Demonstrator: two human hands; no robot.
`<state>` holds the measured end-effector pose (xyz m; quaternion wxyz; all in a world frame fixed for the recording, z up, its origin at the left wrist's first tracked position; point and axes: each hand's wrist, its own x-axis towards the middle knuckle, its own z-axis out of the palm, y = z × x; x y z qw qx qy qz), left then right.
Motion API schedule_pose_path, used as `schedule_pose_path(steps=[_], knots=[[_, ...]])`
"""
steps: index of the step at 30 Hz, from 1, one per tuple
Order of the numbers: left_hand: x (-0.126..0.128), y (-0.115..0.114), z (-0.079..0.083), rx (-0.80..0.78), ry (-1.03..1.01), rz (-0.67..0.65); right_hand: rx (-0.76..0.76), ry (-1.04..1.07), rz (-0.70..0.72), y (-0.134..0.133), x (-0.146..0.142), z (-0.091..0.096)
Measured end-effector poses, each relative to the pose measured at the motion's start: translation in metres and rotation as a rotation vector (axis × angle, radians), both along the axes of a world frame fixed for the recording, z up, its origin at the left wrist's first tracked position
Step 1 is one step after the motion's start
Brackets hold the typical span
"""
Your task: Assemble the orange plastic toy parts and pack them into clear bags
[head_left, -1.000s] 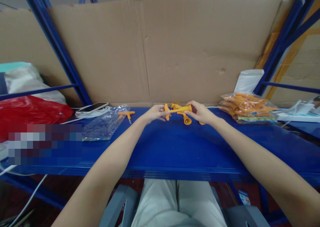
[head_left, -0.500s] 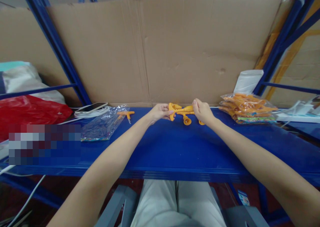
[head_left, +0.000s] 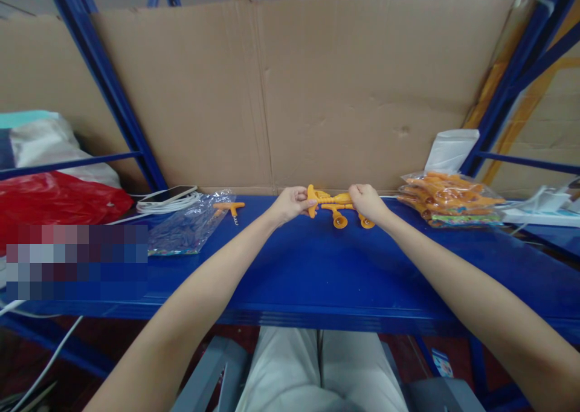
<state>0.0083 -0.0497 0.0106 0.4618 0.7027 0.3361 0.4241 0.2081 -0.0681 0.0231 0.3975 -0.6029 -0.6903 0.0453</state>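
Currently, an orange T-handled tool (head_left: 331, 199) is held between both hands, its handle clamped by the left fingers (head_left: 299, 194), its opposite end enclosed by the right fingers (head_left: 358, 193), near two flared orange pieces (head_left: 339, 220).

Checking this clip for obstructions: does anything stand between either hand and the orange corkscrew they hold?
Nothing visible does. The left hand holds the handle of the orange corkscrew, and the right hand is closed around its opposite end. Two orange cup-shaped ends show just below it in the view, not in between.
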Motion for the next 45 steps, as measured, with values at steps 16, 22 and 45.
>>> schedule_pose_path(steps=[16,22,45], knots=[[-0.008,0.008,-0.001,-0.034,-0.016,0.048,-0.418,0.492,0.454,-0.008,0.013,0.007],[-0.015,0.007,0.003,-0.056,-0.022,0.041,-0.242,0.470,0.539,-0.003,0.020,0.002],[-0.012,0.004,0.005,0.005,0.025,0.074,-0.791,0.727,0.401,-0.003,0.006,-0.001]])
